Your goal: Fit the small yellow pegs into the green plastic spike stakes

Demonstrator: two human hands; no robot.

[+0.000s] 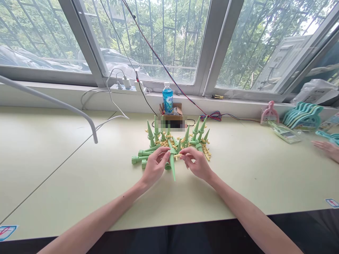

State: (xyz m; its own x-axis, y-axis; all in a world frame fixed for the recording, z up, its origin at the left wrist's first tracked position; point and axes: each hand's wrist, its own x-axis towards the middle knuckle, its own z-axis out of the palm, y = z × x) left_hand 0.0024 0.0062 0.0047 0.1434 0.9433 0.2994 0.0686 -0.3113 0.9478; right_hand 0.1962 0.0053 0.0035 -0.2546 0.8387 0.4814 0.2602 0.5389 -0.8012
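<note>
My left hand grips a green plastic spike whose tapered tip points down toward me. A small yellow plastic valve is pinched between the fingertips of my right hand, its end against the spike's side; whether it sits inside the spike I cannot tell. Just beyond both hands lies a pile of loose yellow valves. Several green spikes stand upright around the pile, with more at its right. Other green spikes lie flat beside my left hand.
A blue-liquid bottle stands at a small cardboard box by the window. A white tube arches over the table's left. At the right are a pink dustpan, teal dustpans and another person's hand.
</note>
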